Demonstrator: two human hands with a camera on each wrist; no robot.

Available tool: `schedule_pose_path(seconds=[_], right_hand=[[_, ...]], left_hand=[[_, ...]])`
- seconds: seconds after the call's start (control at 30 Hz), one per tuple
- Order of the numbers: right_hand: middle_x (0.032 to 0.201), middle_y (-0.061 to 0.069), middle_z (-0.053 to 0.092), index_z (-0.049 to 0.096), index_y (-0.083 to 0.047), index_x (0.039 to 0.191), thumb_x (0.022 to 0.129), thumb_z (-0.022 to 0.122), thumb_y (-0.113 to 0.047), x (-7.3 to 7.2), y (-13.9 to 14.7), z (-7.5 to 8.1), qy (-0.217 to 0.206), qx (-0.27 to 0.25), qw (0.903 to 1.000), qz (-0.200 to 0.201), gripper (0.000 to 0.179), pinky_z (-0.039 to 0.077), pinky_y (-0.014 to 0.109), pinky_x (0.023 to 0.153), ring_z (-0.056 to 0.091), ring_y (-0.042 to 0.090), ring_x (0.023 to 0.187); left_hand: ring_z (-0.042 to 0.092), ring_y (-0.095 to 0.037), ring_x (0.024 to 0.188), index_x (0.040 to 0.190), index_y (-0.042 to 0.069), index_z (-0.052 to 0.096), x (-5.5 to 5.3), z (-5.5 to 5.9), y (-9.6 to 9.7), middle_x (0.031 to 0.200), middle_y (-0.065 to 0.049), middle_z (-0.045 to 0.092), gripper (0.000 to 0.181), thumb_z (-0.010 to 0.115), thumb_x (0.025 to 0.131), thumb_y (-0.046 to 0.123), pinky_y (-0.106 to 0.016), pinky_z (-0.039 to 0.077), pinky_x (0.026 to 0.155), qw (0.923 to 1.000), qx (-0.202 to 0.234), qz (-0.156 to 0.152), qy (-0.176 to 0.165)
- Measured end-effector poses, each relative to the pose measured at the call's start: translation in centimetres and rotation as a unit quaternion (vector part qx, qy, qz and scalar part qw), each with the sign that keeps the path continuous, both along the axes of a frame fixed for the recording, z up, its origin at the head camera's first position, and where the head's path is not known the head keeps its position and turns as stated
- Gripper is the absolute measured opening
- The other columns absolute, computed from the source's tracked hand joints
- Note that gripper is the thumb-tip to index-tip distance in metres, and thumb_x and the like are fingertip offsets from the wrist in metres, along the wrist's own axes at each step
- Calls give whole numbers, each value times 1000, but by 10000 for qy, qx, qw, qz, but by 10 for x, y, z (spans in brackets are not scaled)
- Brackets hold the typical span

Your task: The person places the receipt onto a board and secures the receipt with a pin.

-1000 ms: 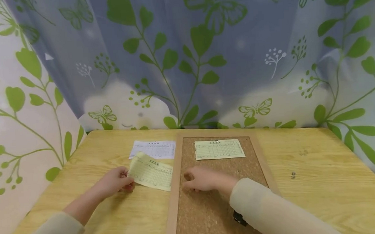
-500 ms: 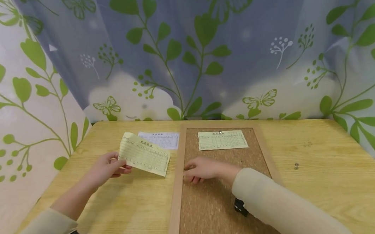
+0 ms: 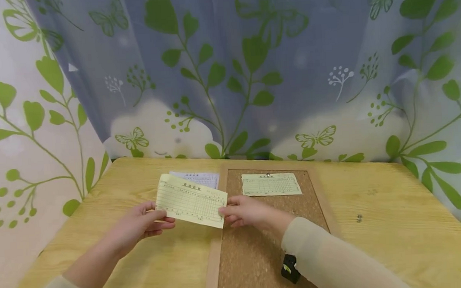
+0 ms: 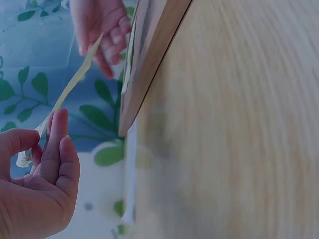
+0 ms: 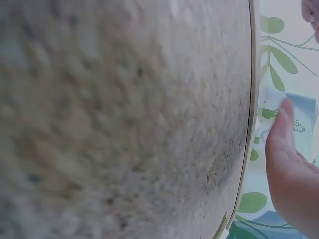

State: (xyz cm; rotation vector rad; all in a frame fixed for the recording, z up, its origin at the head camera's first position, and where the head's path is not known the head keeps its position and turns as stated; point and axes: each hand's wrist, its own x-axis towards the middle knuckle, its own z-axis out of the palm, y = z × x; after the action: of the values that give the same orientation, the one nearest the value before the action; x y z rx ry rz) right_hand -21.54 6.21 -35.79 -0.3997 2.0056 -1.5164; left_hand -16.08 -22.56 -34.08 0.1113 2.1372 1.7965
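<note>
A yellow slip (image 3: 190, 200) of thin paper, oblong and printed with a grid, hung tilted above the table, its right end lower; edge-on in the left wrist view it showed a slight bend. Just beyond it on the far side lay a white slip (image 3: 206, 179), partly covered from sight. To the right was the board (image 3: 251, 247), speckled, grainy cork within a smooth, pale wood frame (image 3: 213, 266). At its far end lay a second yellow slip (image 3: 272, 185), flat, with a shiny pin (image 3: 268, 175) at its far edge. Farther right sat a small cluster of metal bits (image 3: 359, 218), too small to make out.

The table (image 3: 400, 239) had yellow wood grain. Behind it hung a blue and white curtain (image 3: 296, 49) printed with green leaves and butterflies.

The left hand (image 3: 144, 222) came in from the near left and pinched the yellow slip's left end, thumb in front, the lower fingers loosely extended. The right hand (image 3: 249, 210) reached across the board, thumb over the slip's right end and fingers behind; whether they gripped it, I could not tell. Cream sleeves (image 3: 334, 256) covered both forearms.
</note>
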Motion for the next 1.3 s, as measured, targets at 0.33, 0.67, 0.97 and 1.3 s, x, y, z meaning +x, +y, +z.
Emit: schedule_pose_path(seconds=[0.33,0.67,0.97,1.3], right_hand=[[99,11,63,55,7,104,93,53,-4,4,22,-10,185,42,9977,-648,16,52,34,78,62,14,83],[93,6,64,57,5,108,93,55,-5,5,44,-14,80,-93,9989,-443,18,52,32,74,60,13,81],[88,5,61,53,0,86,92,56,-6,3,58,-9,169,125,9986,-492,9,51,33,74,59,12,79],[73,4,46,35,-8,71,93,55,-6,3,67,-2,69,126,9991,-395,30,48,33,69,48,14,69]], left_hand=[[61,-24,99,128,-3,43,-4,-28,27,112,-14,61,48,53,95,29,-36,49,80,9999,89,-143,9],[51,-15,72,109,-5,59,-11,-30,38,82,-4,58,32,57,94,23,-32,50,70,9986,-476,201,103],[43,-15,64,70,8,44,-15,-25,49,66,-2,43,29,58,93,20,-33,48,67,9965,-743,-63,367],[43,-14,64,76,6,52,-16,-22,57,67,-1,43,22,57,93,19,-33,47,67,9969,-722,-155,289]])
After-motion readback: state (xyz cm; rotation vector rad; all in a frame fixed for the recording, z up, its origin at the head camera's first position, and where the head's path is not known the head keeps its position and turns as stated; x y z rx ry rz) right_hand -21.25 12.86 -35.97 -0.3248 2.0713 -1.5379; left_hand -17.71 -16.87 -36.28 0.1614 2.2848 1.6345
